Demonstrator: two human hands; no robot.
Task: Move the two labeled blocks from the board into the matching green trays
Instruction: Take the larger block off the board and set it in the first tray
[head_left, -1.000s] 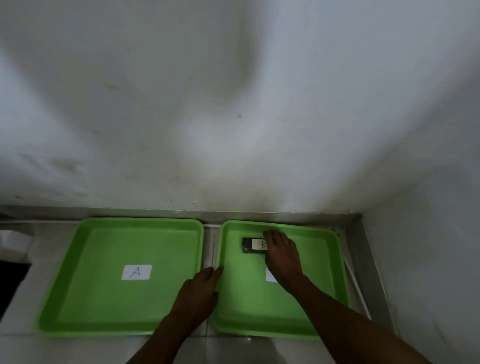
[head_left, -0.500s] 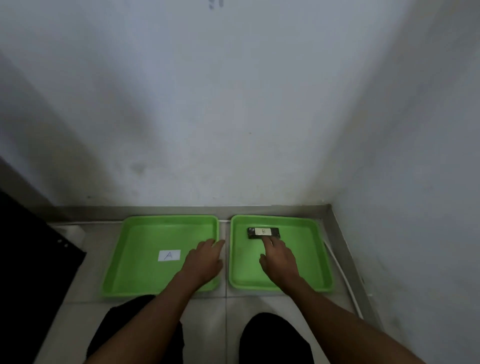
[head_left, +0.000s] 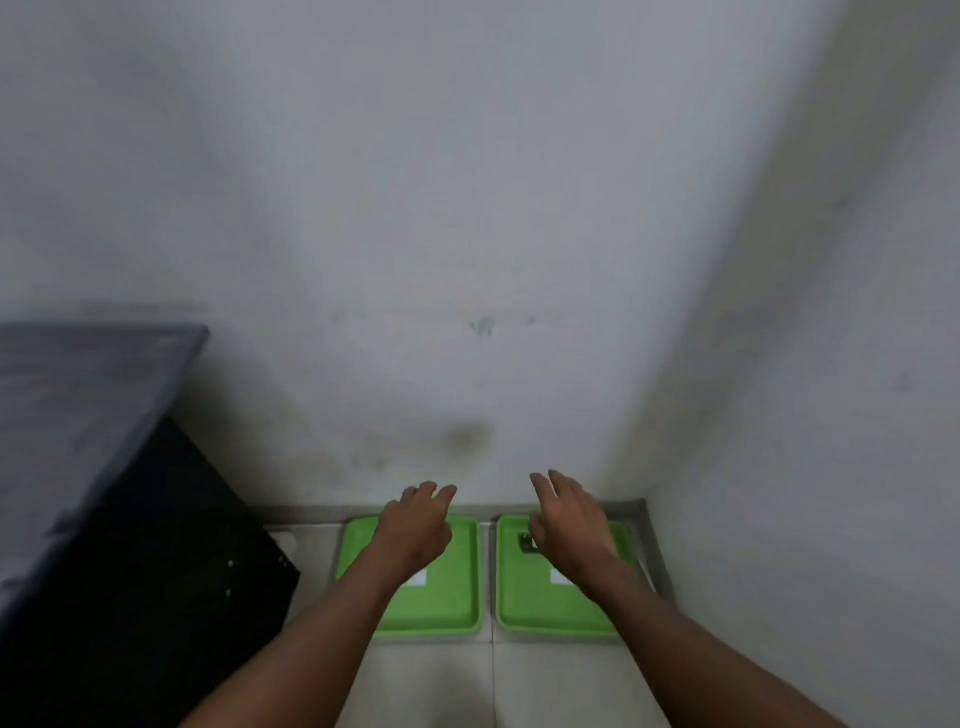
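Observation:
Two green trays lie side by side on the tiled floor by the wall. The left tray (head_left: 452, 608) carries a white paper label (head_left: 418, 578), mostly covered by my left forearm. In the right tray (head_left: 524, 608) a dark labeled block (head_left: 527, 543) lies near the far left corner, half hidden behind my right hand (head_left: 569, 522). A white label (head_left: 558, 576) peeks out beside my right wrist. My left hand (head_left: 415, 525) hovers high above the left tray, fingers spread, holding nothing. My right hand is also raised and open.
A dark table or cabinet (head_left: 104, 467) fills the left side, its grey top at waist height. White walls meet in a corner (head_left: 649, 499) just right of the trays. Pale floor tiles (head_left: 545, 680) lie in front of the trays.
The view has pulled far back and up from the floor. Both hands have lifted off the trays. My right hand has left the block lying in the right tray.

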